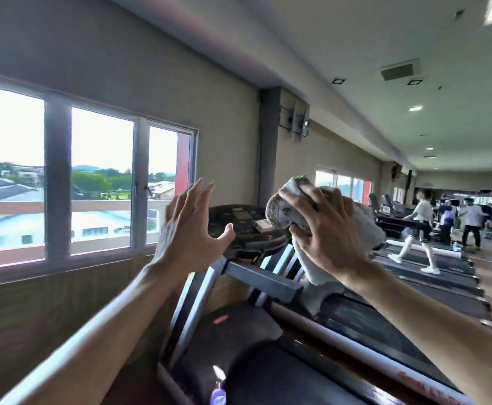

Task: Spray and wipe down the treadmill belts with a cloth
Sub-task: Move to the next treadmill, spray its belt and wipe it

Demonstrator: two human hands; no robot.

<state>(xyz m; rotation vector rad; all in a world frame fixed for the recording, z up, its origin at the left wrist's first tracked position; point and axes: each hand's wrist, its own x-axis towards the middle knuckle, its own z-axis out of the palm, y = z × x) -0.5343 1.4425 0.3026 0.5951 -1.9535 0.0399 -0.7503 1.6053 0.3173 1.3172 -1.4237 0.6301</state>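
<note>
Head view: nearest treadmill [239,340] runs from the bottom edge up to its console [240,222] by the window [92,176], belt [271,384] dark. Further treadmills line up to the right; a person [417,229] walks on one. Right hand [323,223], raised, grips a bunched grey-white cloth [282,209]. Left hand [192,226] is spread wide, holding nothing. Spray bottle [218,388] stands at the belt's near left edge.

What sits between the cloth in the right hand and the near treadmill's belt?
The cloth, gripped by the right hand, is up at console height. Below it the grey handrail crosses above the near treadmill's belt. A spray bottle stands at the belt's left edge. The left hand is open and holds nothing.
</note>
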